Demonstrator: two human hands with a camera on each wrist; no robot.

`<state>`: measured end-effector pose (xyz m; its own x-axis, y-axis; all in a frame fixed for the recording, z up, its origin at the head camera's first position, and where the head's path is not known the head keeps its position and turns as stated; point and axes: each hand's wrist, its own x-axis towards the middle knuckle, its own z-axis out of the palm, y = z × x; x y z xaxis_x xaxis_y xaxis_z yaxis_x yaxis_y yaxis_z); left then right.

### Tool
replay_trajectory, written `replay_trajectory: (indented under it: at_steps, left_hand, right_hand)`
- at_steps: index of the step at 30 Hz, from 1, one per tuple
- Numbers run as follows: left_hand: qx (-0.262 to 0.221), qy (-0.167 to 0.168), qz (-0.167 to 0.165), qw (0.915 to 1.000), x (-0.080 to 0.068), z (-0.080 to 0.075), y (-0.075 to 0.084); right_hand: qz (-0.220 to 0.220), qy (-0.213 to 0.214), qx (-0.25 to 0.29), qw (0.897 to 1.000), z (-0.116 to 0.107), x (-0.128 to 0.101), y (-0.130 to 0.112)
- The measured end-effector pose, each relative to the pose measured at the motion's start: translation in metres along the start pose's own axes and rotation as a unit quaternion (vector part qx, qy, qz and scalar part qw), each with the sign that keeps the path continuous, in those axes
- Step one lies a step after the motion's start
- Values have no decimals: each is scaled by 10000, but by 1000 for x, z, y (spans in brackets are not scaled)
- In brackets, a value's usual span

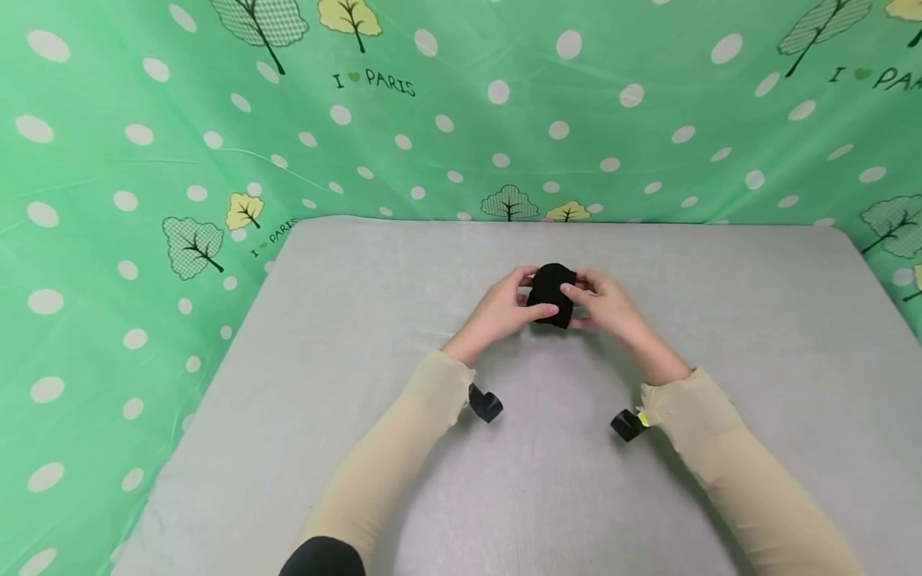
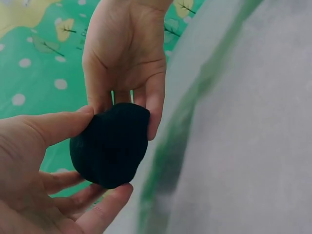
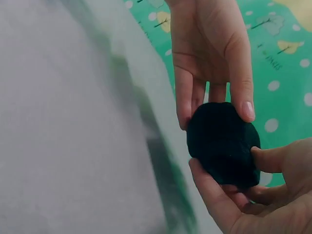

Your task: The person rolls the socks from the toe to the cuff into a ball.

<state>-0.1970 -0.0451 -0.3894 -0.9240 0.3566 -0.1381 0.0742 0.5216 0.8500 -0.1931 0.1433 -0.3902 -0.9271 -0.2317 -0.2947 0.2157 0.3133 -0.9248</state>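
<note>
While wrist views hide sleeves (image 1: 403, 448), both hands pinch bundle (image 1: 551, 294).

Both forearms in beige sleeves angled inward, left hand (image 1: 504, 308) and right hand (image 1: 603, 304) meeting at centre, fingers and thumbs of each curled in a pinch, wrists raised, palms facing one another
</note>
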Motion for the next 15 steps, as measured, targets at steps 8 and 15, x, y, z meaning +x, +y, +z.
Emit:
replay_trajectory:
  at_steps: [8,15]
  left_hand:
    - [434,-54,-341,9985,4,10,-7]
    - [465,-69,-366,9982,5,11,-10]
  right_hand:
    - [349,-82,22,9994,1,8,15]
    - [376,161,-232,9989,-4,6,15]
